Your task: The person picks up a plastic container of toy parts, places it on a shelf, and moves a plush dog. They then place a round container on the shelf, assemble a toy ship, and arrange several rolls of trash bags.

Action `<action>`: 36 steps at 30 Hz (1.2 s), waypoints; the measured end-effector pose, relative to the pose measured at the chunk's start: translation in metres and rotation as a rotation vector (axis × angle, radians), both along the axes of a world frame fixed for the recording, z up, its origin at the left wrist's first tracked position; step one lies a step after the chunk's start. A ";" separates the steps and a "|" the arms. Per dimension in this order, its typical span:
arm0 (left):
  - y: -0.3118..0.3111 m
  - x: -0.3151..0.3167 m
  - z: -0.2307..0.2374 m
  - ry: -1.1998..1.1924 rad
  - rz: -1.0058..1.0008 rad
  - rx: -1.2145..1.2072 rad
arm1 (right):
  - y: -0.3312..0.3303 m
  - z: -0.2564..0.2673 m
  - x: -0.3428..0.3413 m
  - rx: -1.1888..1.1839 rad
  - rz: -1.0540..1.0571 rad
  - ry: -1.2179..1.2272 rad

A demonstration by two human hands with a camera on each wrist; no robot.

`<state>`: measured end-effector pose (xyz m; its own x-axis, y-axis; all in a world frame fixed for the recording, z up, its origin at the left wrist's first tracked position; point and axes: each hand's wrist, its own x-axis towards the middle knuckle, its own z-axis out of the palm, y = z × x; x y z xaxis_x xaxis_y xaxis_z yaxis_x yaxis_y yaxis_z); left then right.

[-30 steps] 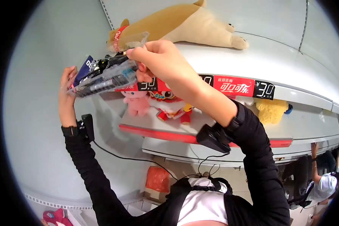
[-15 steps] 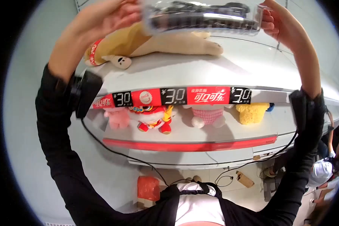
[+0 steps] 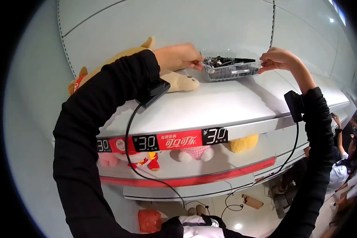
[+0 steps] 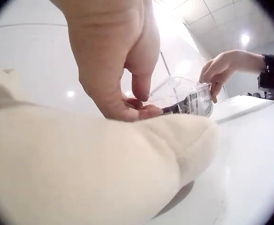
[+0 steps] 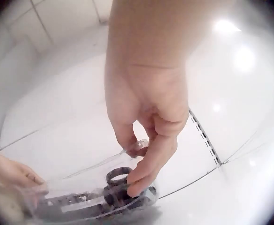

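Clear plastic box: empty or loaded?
Loaded: dark items show inside the clear plastic box in the head view and both wrist views. Fill level: cannot tell.

In the upper centre-right of the head view, a clear rectangular plastic box with small dark objects inside is being held at a smooth white top shelf; contact with it cannot be told. Left of the box, a long tan-and-cream plush dog is being borne by that shelf. A flat red-and-black price strip is being carried along the front edge. Beneath, left to right, a soft pink plush toy and a fluffy yellow plush toy are being kept apart.
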<state>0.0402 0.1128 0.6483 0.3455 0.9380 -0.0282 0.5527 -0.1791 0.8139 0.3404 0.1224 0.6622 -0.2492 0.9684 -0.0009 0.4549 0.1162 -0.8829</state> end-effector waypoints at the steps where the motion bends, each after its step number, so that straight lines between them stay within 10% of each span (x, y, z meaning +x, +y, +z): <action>1: 0.008 -0.002 -0.007 0.003 -0.013 -0.008 | 0.006 -0.005 -0.001 -0.001 -0.011 0.018; 5: 0.006 -0.027 0.006 0.471 -0.366 0.303 | 0.030 -0.019 0.003 -0.138 -0.033 0.152; 8: -0.018 -0.039 0.026 0.392 0.092 0.212 | 0.025 -0.014 -0.003 -0.162 -0.095 0.215; 11: -0.019 -0.074 0.042 0.920 0.133 0.777 | 0.027 -0.019 -0.005 -0.164 -0.137 0.231; 17: -0.062 -0.121 0.053 1.074 0.114 0.384 | 0.022 -0.023 -0.008 -0.144 -0.094 0.220; 36: -0.063 -0.139 0.035 1.024 0.092 0.353 | 0.006 -0.023 -0.019 0.060 -0.050 -0.244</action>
